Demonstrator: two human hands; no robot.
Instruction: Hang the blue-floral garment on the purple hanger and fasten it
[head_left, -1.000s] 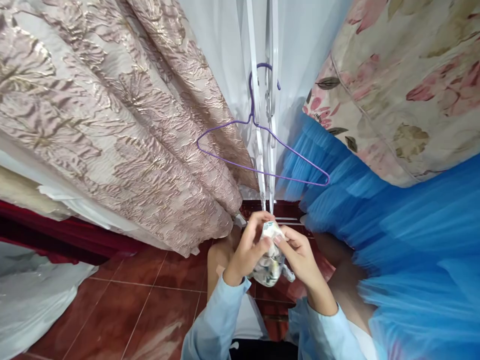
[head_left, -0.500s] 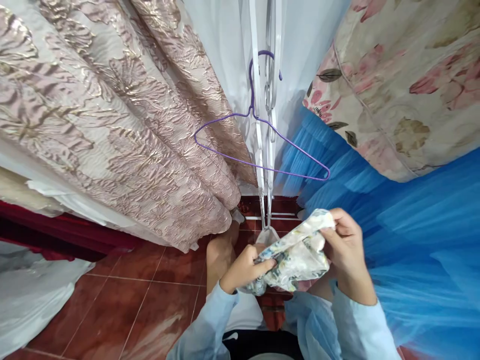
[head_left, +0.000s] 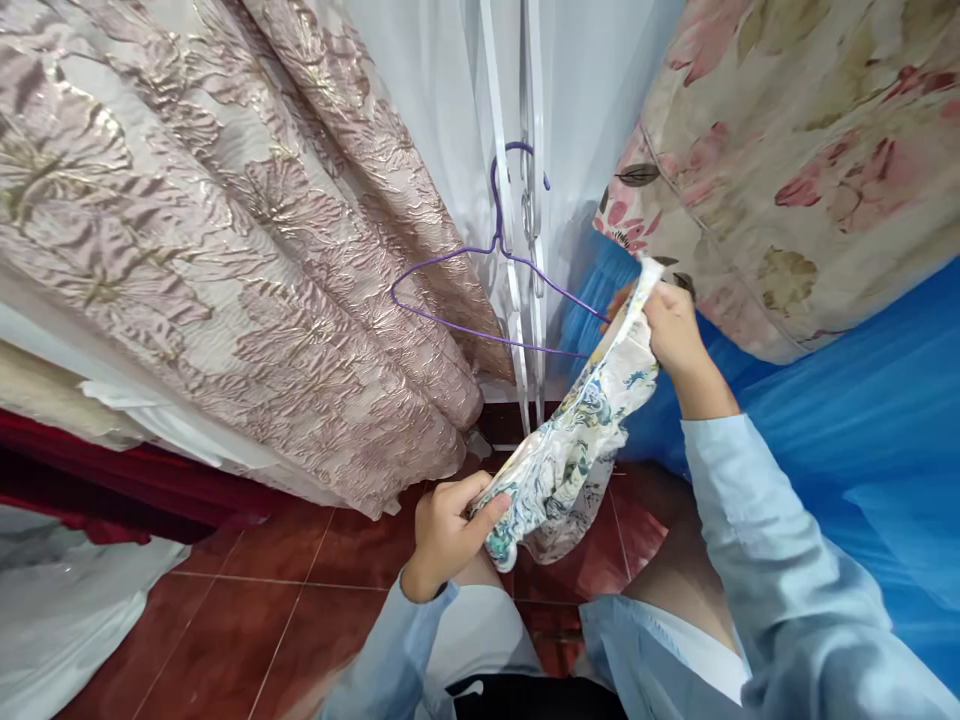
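A white garment [head_left: 574, 435] with a blue, green and yellow print is stretched slantwise between my hands; its exact kind I cannot make out. My left hand [head_left: 454, 530] pinches its lower left end, thumb on top. Up at the right, my right hand [head_left: 670, 325] grips the other end, some of its fingers hidden behind the cloth. A purple hanger [head_left: 450, 325] hangs from white straps, and its right corner is hidden behind the garment and my right hand.
White hanging straps [head_left: 517, 330] run down the middle. Pink embossed fabric [head_left: 300, 250] hangs at the left; floral fabric [head_left: 787, 200] and blue tulle [head_left: 825, 480] hang at the right. Dark red cloth [head_left: 135, 480] lies lower left, above the red tiled floor [head_left: 240, 630].
My right hand has moved up to the hanger's right corner with one end of the garment. My left hand has shifted slightly left, and the bunched cloth is now spread out.
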